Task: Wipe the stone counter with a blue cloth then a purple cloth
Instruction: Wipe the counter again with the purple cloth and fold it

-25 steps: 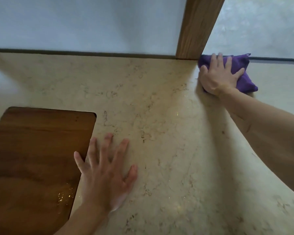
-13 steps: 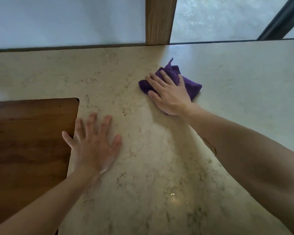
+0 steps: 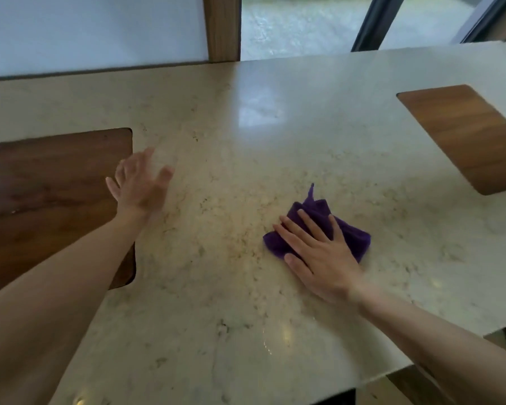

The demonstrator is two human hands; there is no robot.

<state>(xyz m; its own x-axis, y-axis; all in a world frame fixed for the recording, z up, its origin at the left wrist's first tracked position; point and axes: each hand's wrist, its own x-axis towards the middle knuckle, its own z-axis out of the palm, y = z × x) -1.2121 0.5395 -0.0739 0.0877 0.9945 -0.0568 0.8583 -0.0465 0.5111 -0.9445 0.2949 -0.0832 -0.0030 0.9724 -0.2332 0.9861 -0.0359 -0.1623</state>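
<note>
The purple cloth (image 3: pixel 349 233) is located on the stone surface (image 3: pixel 246 159), right of centre and toward the near side, where it lies crumpled with a small pointed tab raised at its far edge. The right hand (image 3: pixel 323 258) is laid flat on top of the cloth; its fingers (image 3: pixel 313 229) are extended and spread, and the cloth is pressed down under them rather than gripped, so the grip is seen to be apart. The heel of this hand is positioned at the near edge of the cloth, and the cloth is exposed to the right of the hand and beyond the fingertips. The left hand (image 3: pixel 139 182) is shown well apart from the cloth, at the left of the surface, just beside the right edge of a dark wooden inset panel (image 3: pixel 50 194). Its fingers are extended and spread, nothing is held, and its grip is likewise apart; the hand is blurred, and contact with the surface cannot be determined. A second wooden inset panel (image 3: pixel 465 135) is set into the surface at the far right. Behind the surface, a wooden post (image 3: pixel 222 27) is seen between a pale wall panel (image 3: pixel 94 30) and a window (image 3: pixel 298 24) with a dark frame (image 3: pixel 374 21).
</note>
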